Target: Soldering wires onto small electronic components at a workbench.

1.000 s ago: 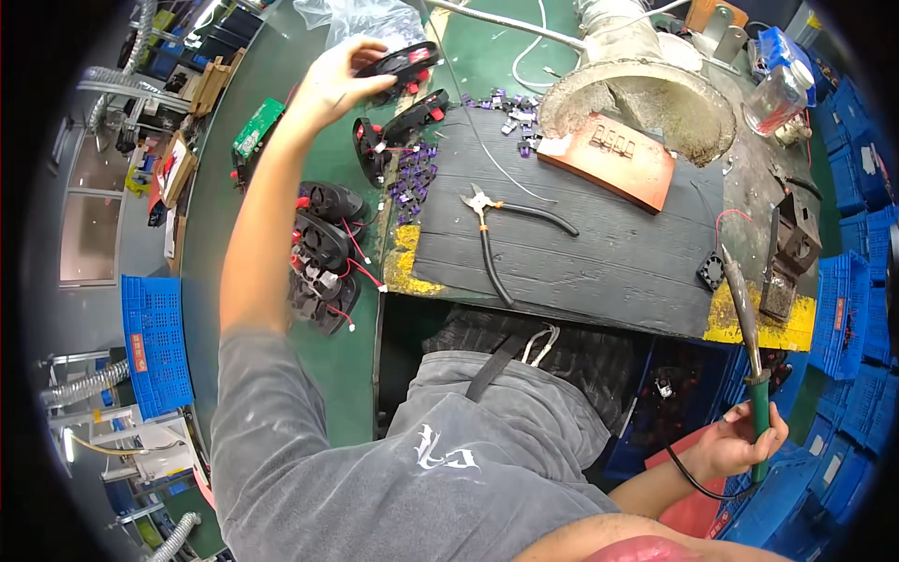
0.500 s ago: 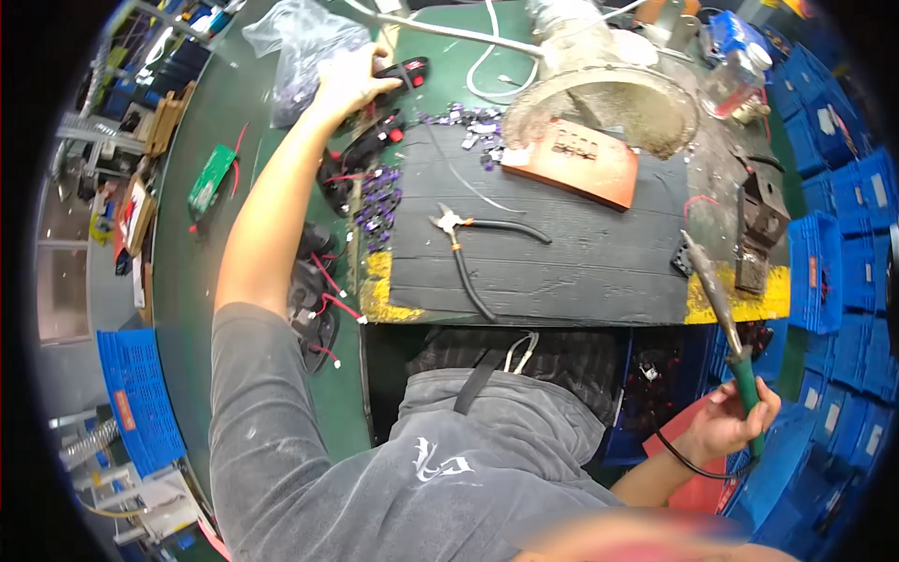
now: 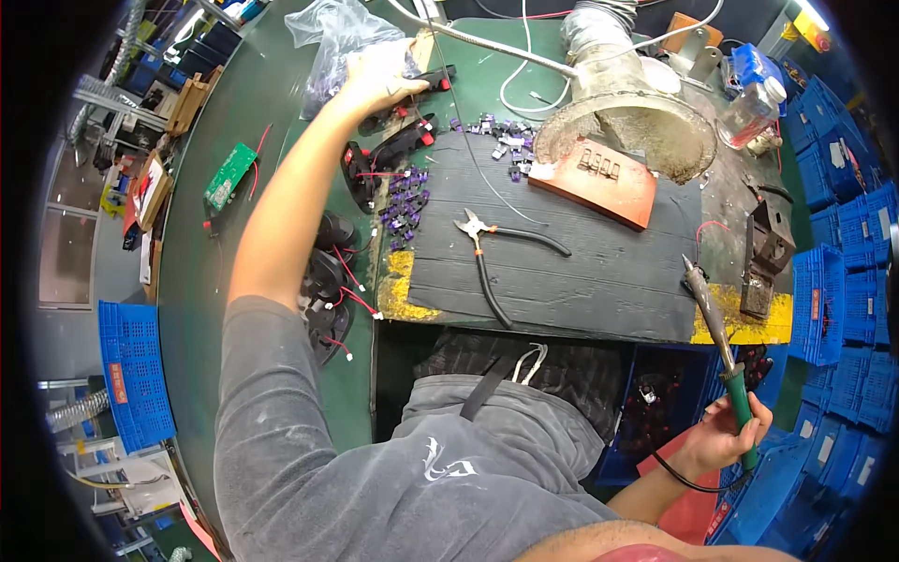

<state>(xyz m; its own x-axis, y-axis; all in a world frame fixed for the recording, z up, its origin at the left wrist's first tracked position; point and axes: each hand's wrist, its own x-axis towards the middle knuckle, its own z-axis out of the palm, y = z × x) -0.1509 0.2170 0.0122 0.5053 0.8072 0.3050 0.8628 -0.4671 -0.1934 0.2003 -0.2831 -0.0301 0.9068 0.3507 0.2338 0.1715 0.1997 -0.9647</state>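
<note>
At the far left of the bench, my left hand (image 3: 376, 82) reaches out with thumb and forefinger apart; its other fingers are partly hidden. Against it lies a clear plastic bag (image 3: 339, 42), and by the thumb sits a black part (image 3: 436, 79) with a red patch. My right hand (image 3: 726, 436) is closed around the green handle of a soldering iron (image 3: 714, 323), tip pointing up over the bench's right front edge. Diagonal cutters (image 3: 482, 245) lie with handles spread on the black board (image 3: 590, 272). Several small purple-and-white parts (image 3: 405, 208) are piled beside them.
An orange-brown block (image 3: 609, 192) rests under a dusty fume extraction hood (image 3: 679, 140). A metal iron stand (image 3: 766, 248) is at the right. More black parts with red wires (image 3: 328, 276) lie left of the board, beyond them a green circuit board (image 3: 231, 176). Blue bins (image 3: 817, 304) line the right.
The view has shifted, so the bench sits a little further right. My left hand stays by the bag and black part. My right hand still holds the soldering iron, tilted much as before.
</note>
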